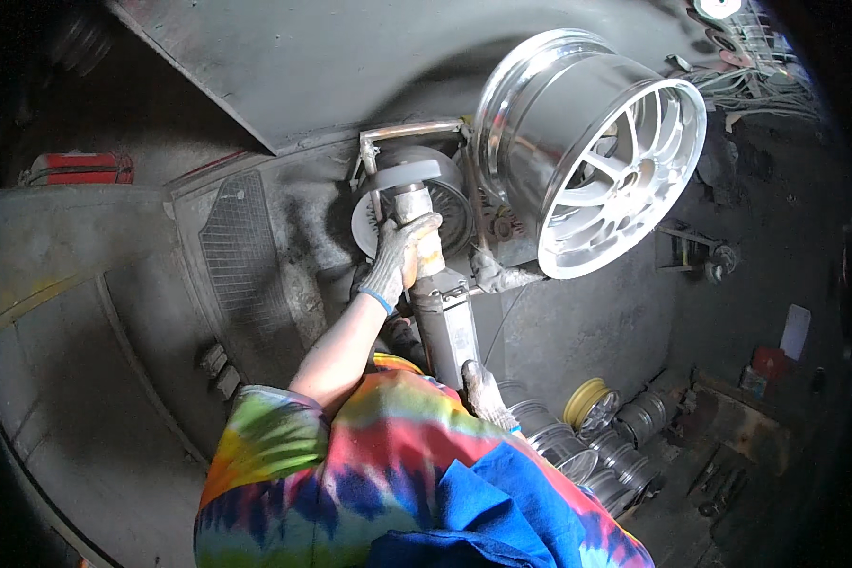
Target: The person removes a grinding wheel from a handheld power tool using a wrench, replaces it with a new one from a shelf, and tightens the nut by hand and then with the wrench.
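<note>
My left hand [393,254], in a grey work glove with a blue cuff, is closed around the whitish, taped neck of a long hand-held power polisher [448,327]. At the far end of the tool is a pale round polishing wheel [405,174]. Close to my body, my gloved right hand [484,390] grips the tool's rear end; its fingers are partly hidden. To the right of the polishing wheel, a shiny silver car wheel rim [625,180] is held up on a metal stand [478,251]. The polishing wheel appears apart from the rim.
Several rims, including a yellow one [591,404], are piled at the lower right. A dark floor grate [246,251] lies left of the stand. A red object [80,168] sits at the far left. Hoses or cables [767,90] are bunched at the upper right, beside a grey panel [350,57].
</note>
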The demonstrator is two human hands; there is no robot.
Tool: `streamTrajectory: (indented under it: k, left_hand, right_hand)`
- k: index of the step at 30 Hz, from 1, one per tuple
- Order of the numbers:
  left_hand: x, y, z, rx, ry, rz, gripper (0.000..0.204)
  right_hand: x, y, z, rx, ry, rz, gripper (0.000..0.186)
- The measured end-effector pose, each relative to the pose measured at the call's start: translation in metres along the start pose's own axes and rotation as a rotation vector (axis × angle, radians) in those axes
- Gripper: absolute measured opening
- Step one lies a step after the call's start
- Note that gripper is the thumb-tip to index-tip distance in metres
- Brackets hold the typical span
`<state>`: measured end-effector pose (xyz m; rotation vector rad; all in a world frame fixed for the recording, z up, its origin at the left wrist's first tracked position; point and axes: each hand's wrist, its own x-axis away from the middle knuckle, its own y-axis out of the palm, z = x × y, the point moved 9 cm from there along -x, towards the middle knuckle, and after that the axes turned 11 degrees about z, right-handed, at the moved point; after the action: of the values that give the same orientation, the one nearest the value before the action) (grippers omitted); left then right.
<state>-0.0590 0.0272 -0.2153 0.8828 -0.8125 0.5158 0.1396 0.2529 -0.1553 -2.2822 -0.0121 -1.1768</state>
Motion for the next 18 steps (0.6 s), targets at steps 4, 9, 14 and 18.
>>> streamTrajectory:
  k: [4,9,14,18]
  left_hand:
    - [0.002,-0.002,0.007,0.032,0.026,0.103,0.028]
    - [0.02,-0.005,0.0,0.025,0.02,-0.05,0.023]
    - [0.082,0.01,0.013,0.038,0.155,-0.205,0.045]
    - [0.11,0.041,0.018,0.095,0.088,-0.586,0.079]
  right_hand:
    - [-0.005,-0.01,0.007,0.128,0.057,-0.039,0.065]
    - [-0.015,-0.022,-0.002,0.198,-0.117,-0.122,0.064]
    - [-0.009,-0.044,-0.006,-0.088,0.002,-0.284,0.055]
    - [-0.021,-0.064,-0.002,-0.112,-0.217,-0.306,0.059]
